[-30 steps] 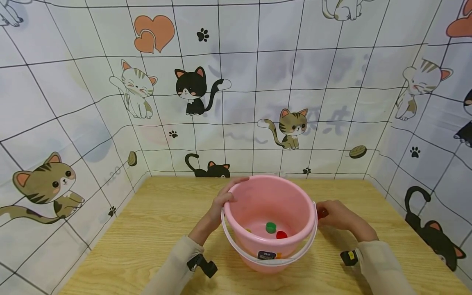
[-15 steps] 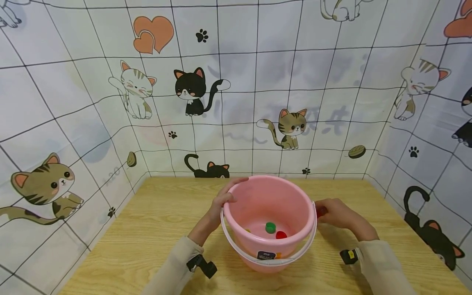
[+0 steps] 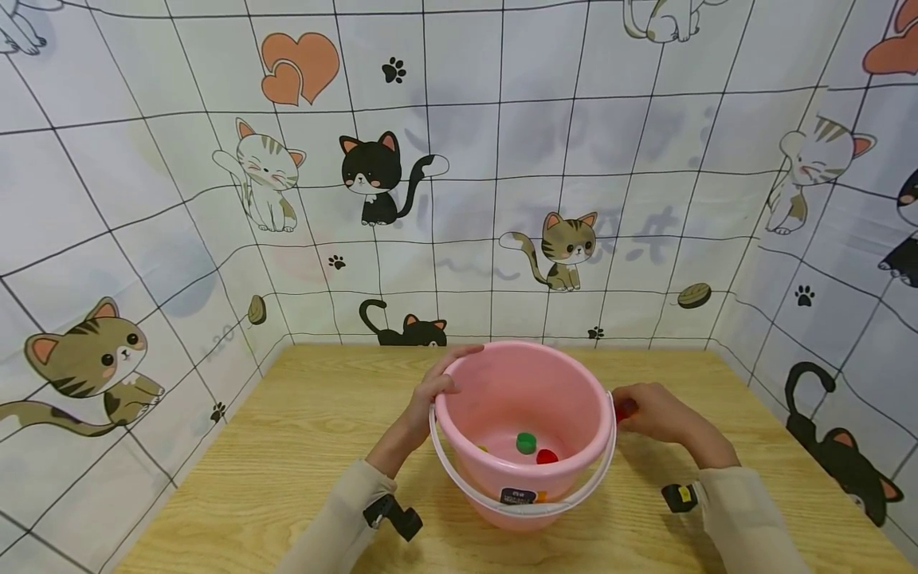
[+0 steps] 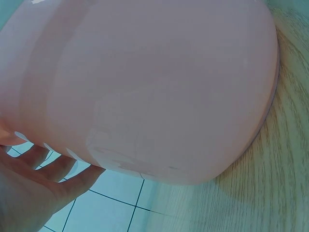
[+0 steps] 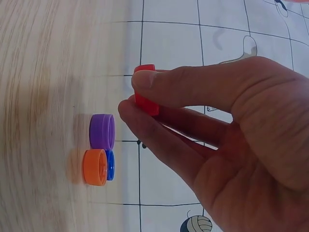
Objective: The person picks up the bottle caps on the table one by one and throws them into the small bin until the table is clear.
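A pink bucket with a white handle stands on the wooden table. My left hand holds its left rim, thumb over the edge; the left wrist view shows those fingers along the outside of the bucket. Inside lie a green bottle cap, a red one and a sliver of something yellow by the near wall. To the right of the bucket, my right hand pinches another red bottle cap between thumb and fingers.
Purple, orange and blue bottle caps sit close together on the table in the right wrist view; the head view does not show them. Cat-printed sheeting encloses the table at the back and sides.
My right hand has risen very slightly beside the bucket with the red bottle cap in its fingers. The left hand and the bucket have stayed put.
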Demonstrator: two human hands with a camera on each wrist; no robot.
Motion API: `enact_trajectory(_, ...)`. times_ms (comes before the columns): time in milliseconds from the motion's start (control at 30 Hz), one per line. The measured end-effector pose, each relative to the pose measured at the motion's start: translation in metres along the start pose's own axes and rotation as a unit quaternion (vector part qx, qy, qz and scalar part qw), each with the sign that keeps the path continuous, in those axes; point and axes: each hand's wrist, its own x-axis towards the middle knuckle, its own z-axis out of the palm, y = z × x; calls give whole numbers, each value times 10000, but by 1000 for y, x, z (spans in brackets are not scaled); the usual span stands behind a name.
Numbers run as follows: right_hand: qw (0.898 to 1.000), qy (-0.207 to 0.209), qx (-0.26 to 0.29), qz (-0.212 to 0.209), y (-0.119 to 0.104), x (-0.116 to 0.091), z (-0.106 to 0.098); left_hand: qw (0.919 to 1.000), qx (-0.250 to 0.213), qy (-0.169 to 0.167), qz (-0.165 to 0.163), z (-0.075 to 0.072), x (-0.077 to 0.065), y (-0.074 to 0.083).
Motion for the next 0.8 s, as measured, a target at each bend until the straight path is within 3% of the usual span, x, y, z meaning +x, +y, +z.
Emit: enact_trajectory(800,9999,22,-34,93,-7,-1,-8,10000,25,1,27,-1,1,-3)
